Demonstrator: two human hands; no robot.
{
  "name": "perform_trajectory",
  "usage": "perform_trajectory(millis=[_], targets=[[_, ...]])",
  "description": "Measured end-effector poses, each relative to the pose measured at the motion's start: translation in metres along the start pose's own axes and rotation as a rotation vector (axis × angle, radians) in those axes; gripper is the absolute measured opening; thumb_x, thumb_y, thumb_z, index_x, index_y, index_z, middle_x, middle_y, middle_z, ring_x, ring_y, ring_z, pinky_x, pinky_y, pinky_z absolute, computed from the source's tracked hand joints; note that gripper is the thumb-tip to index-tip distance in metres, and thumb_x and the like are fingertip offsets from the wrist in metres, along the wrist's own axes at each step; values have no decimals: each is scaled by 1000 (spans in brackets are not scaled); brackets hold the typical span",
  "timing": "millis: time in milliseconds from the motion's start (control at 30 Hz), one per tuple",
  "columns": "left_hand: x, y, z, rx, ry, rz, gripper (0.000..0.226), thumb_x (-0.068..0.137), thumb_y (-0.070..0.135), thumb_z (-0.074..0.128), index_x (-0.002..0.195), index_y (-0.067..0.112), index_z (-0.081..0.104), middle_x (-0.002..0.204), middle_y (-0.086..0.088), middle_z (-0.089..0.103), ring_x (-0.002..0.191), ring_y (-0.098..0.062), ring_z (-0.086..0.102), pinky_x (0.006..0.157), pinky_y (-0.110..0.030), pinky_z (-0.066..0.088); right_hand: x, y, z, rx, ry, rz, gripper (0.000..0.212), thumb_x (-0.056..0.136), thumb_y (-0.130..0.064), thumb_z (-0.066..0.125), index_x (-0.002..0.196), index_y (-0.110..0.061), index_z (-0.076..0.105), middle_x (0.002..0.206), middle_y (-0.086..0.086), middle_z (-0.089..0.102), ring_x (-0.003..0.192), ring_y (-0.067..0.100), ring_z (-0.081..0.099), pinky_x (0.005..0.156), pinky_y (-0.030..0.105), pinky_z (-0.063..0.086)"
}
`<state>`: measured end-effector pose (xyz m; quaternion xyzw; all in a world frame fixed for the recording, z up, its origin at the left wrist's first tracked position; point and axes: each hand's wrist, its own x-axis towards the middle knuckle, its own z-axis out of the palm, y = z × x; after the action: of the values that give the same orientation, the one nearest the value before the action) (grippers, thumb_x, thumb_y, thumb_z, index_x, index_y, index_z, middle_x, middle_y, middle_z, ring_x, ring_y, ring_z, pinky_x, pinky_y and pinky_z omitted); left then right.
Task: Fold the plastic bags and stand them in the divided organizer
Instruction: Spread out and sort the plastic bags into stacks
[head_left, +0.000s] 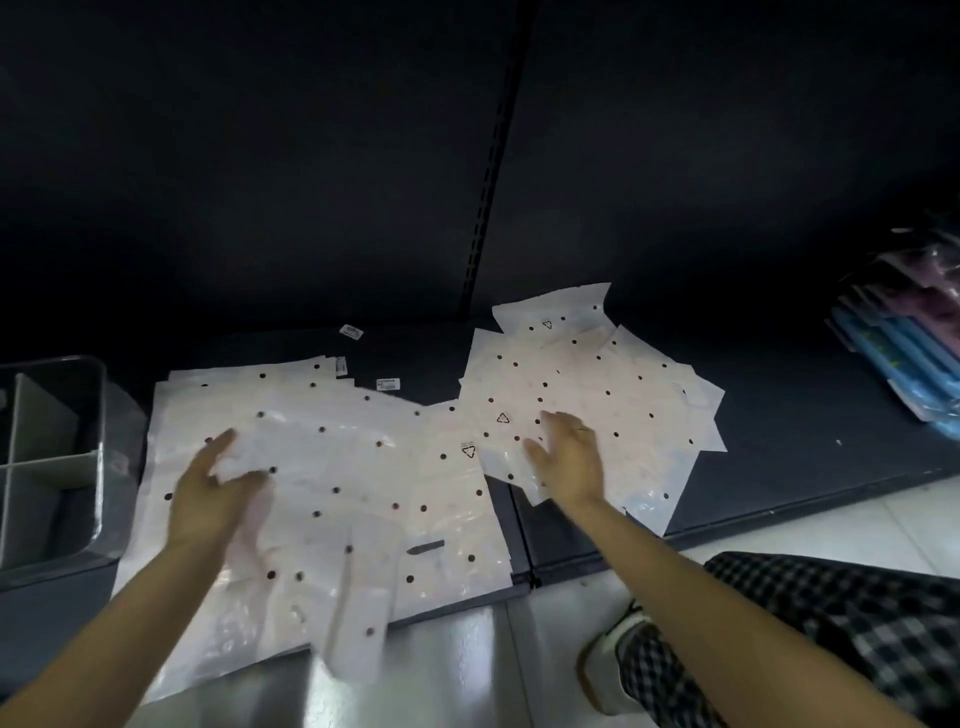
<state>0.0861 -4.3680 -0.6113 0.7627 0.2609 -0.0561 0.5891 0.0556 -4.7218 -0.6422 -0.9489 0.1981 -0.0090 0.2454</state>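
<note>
Far left: grey divided organizer (78, 415) sits on the dark shelf (779, 467), its cross dividers visible, compartments look bare from this angle. Just right of it, a big spread pile of clear plastic bags (337, 467) with black punched dots, lying flat on the shelf and hanging over the front edge. Left hand (208, 499) over that pile; thumb and fingers pinch the top bag (311, 545), which is lifted and blurred, lower end drooping past the shelf edge. Grip narrow, holding the bag. A few small white labels (351, 331) lie on the shelf behind the pile. Middle right: second, smaller heap of bags (597, 384), overlapping at angles, touching the first pile. Right hand (569, 457) on this heap, fingers straight and slightly spread, grip wide, holding nothing. Far right: blue and pink packaged goods (904, 353) stacked on the shelf, well apart from the bags. Lower right: checked trouser leg (831, 634) and pale shoe (608, 665) on the tiled floor (857, 519).
</note>
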Motion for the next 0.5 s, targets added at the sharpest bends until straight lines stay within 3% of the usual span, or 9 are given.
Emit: perform_trajectory(millis=[67, 133, 167, 233, 300, 367, 433, 500], targets=[[9, -12, -17, -110, 78, -61, 55, 87, 4, 61, 132, 32, 50, 121, -15, 57, 92, -33, 58, 72, -34, 50, 8, 27, -6, -107, 20, 59, 60, 92, -44, 50, 144, -20, 34, 153, 4, 28, 140, 23, 21, 110, 34, 29], [11, -22, -31, -296, 95, -110, 53, 89, 1, 54, 132, 33, 51, 90, -11, 63, 65, -24, 55, 49, -24, 46, 14, 44, -10, -150, 36, 106, 65, 93, -48, 47, 148, -21, 26, 156, 4, 21, 143, 23, 17, 115, 36, 24], [12, -27, -36, -374, 87, -120, 54, 90, 0, 50, 132, 35, 50, 88, -11, 63, 61, -22, 54, 48, -28, 45, 17, 49, -12, -149, 25, 133, 64, 94, -47, 46, 148, -21, 24, 156, 4, 20, 143, 23, 17, 115, 36, 23], [14, -31, -42, -468, 45, -136, 54, 90, -1, 45, 129, 37, 52, 118, -14, 57, 86, -28, 60, 70, -48, 48, 22, 55, -17, -139, -13, 180, 57, 96, -41, 45, 146, -19, 29, 154, 6, 25, 141, 24, 22, 111, 36, 28], [17, -29, -43, -490, 0, -143, 53, 91, -3, 43, 124, 36, 55, 135, -17, 47, 107, -33, 56, 92, -53, 44, 26, 59, -21, -190, 3, 167, 45, 97, -32, 46, 140, -17, 43, 148, 7, 37, 134, 26, 34, 104, 38, 38], [19, -27, -41, -362, -44, -72, 51, 90, -8, 41, 128, 24, 55, 137, -25, 44, 96, -20, 60, 89, -41, 47, 29, 60, -27, -223, 58, 140, 34, 97, -23, 48, 128, -15, 56, 136, 7, 51, 122, 27, 47, 92, 37, 47], [18, -24, -41, -119, -69, 13, 50, 87, -15, 43, 130, 9, 53, 136, -27, 45, 85, -10, 61, 75, -29, 50, 33, 59, -31, -206, 99, 153, 27, 96, -16, 49, 117, -13, 65, 123, 8, 60, 110, 27, 54, 82, 33, 50], [20, -25, -39, 27, -41, -21, 54, 84, -16, 46, 122, 20, 60, 136, -21, 46, 90, -29, 60, 70, -35, 50, 38, 60, -34, -181, 101, 178, 23, 94, -11, 51, 107, -9, 69, 113, 12, 64, 101, 29, 58, 76, 31, 48]])
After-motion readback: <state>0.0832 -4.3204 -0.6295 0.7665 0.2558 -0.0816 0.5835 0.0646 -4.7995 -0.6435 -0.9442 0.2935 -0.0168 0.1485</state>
